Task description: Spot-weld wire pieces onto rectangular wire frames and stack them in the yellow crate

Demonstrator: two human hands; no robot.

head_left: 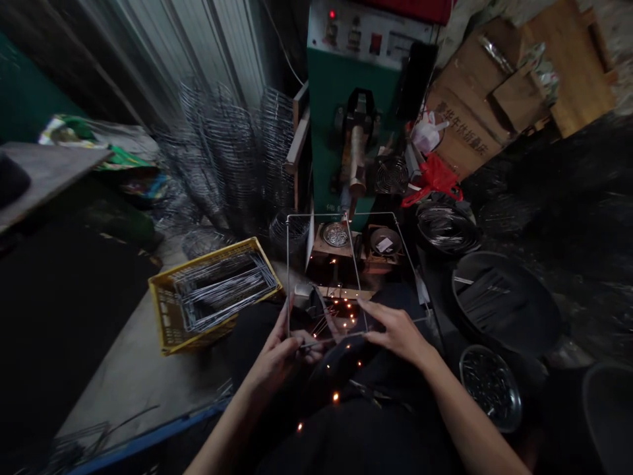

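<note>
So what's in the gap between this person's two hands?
In the head view, part of a wire frame bridges the stretch from the left hand to the right hand, and glowing orange sparks show there too.

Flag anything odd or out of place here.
Orange sparks stand out, scattered between and below the bare left hand and right hand at the wire frame, some in front of the dark clothing; that looks hazardous, though it may be normal here. A crumpled red plastic bag also looks stray near the green machine.
</note>
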